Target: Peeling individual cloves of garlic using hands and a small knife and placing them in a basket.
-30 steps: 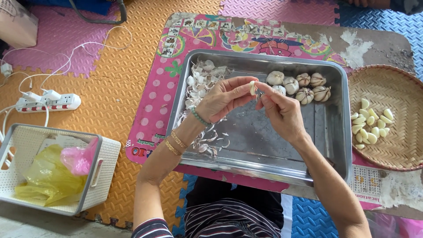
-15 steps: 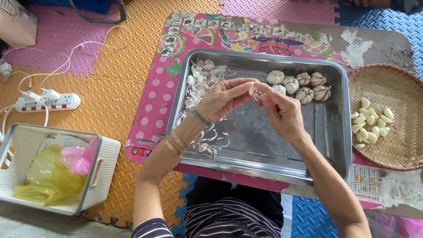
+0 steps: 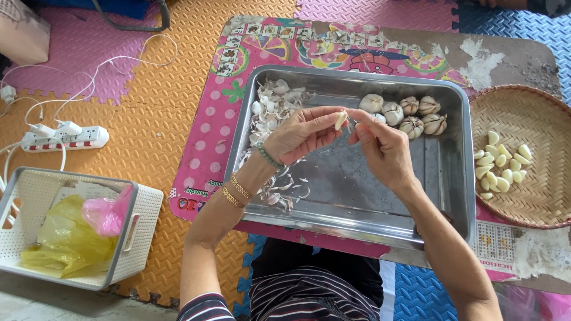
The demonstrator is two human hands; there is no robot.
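Observation:
My left hand (image 3: 300, 135) pinches a pale garlic clove (image 3: 340, 120) between thumb and fingers, above a steel tray (image 3: 443, 178). My right hand (image 3: 383, 150) meets it from the right, fingertips touching the clove's end. Several whole garlic bulbs (image 3: 404, 113) lie at the tray's far side. A heap of papery garlic skins (image 3: 270, 110) fills the tray's left part. Beaded and gold bracelets ring my left wrist.
A woven basket (image 3: 529, 113) at the right holds several peeled cloves (image 3: 501, 166). The tray rests on a low pink patterned table (image 3: 208, 148). A white plastic crate (image 3: 146, 211) with yellow and pink bags stands on foam floor mats at the left, near a power strip (image 3: 65, 138).

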